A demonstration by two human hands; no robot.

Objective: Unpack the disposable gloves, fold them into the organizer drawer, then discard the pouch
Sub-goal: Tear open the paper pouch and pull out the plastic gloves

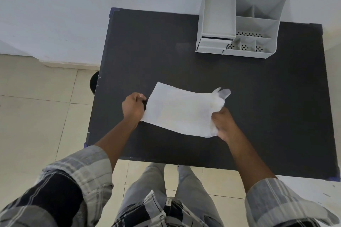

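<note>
At the centre of the frame, over the dark worktop [166, 46], the left hand [133, 108] pinches the left edge of the white pouch [177, 111]. The right hand [224, 125] grips its right end, where translucent gloves [222, 93] stick out. The grey organizer [239, 24] stands at upper right.

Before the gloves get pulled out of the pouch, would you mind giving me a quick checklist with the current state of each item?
1. Left hand grips the closed end of the pouch: ok.
2. Right hand holds the open end, where the gloves poke out: ok.
3. Gloves fully out of the pouch: not ok, only translucent tips show.
4. Organizer upright at the far right of the table: ok.
5. Drawer open to take the gloves: cannot tell, it looks at most slightly out.
6. Bin for the pouch within reach: cannot tell.
</note>
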